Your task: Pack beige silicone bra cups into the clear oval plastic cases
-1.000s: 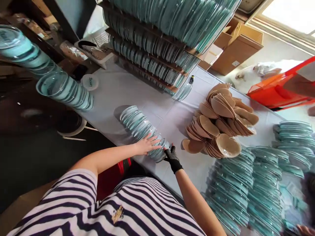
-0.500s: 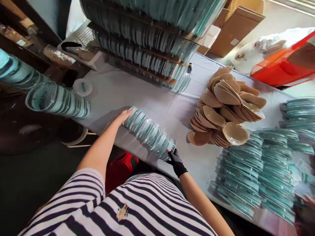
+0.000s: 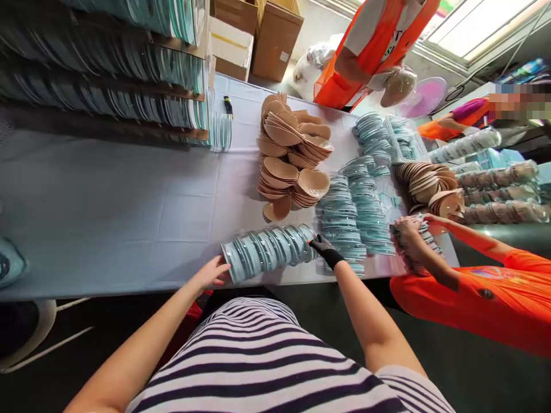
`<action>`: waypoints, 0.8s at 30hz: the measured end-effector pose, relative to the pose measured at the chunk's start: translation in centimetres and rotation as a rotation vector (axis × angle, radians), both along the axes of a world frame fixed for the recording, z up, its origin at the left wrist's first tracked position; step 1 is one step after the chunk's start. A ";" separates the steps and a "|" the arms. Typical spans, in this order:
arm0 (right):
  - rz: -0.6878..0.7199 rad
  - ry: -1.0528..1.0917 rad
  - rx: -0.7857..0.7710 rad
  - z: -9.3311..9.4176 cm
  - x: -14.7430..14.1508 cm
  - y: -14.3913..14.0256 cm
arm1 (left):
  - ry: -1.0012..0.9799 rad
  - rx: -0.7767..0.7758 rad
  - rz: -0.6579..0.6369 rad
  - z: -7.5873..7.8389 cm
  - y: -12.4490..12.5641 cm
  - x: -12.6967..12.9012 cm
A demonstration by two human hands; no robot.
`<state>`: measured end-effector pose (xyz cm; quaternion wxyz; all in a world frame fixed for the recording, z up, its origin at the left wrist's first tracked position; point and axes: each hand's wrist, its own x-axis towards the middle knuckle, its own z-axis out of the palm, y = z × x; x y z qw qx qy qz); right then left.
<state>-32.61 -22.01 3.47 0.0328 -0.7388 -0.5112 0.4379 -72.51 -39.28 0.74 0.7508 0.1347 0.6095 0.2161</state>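
Note:
A long nested stack of clear plastic trays (image 3: 267, 250) lies on its side near the front edge of the table, held between my two hands. My bare left hand (image 3: 215, 271) presses against its left end, fingers around the lower rim. At the right end, my right hand (image 3: 322, 245), in a black glove with bare fingertips, grips the rim; part of its fingers is hidden. Just beyond that hand stand tall piles of similar clear trays (image 3: 342, 212). Tan bra-cup-shaped pads (image 3: 279, 175) are heaped behind the stack.
Clear trays fill a tiered rack (image 3: 172, 106) at the back left. A black and yellow cutter (image 3: 228, 105) lies beside it. To the right, a co-worker in orange (image 3: 482, 287) handles a tray stack; another person in an orange vest (image 3: 365, 51) stands across the table.
My view has swung right, bringing co-workers into sight. The stack has moved right with both hands, close to the tall tray piles, and its right end has turned away from me.

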 end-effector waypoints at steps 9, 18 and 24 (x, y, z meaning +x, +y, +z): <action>0.182 -0.342 -0.022 0.6 1.2 8.4 | -0.248 -0.220 0.060 -0.5 -0.9 10.0; 0.354 -0.516 -0.083 3.0 1.3 8.5 | -0.071 0.033 0.386 -1.3 0.7 10.3; 0.589 -0.599 0.178 3.7 -1.4 8.3 | 0.074 0.061 0.572 -1.9 0.6 9.7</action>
